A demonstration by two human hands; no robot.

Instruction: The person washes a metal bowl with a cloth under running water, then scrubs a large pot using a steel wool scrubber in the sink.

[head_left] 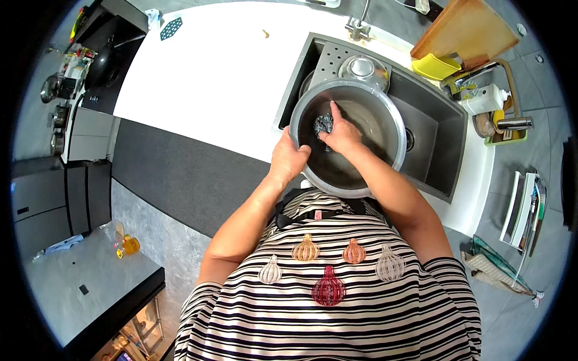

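Basin (pixel 380 123), round with no long axis, lies over the sink (pixel 442 141); I have the left hand (pixel 291 157) gripping its rim, the right hand (pixel 344 133) inside, partly closed on the dark scrubber (pixel 323 123) at its thumb side.

Left grip (pixel 290 157): bowl (pixel 376 117), right grip (pixel 343 135): scourer (pixel 323 123)

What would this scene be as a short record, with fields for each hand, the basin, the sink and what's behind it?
left hand: grip on the basin's rim, thumb inside
right hand: inside the basin, holding a crumpled dark pad, index finger extended
basin: round, metal, over part of the sink
sink: dark, partly covered by the basin
behind sink: faucet, wooden board
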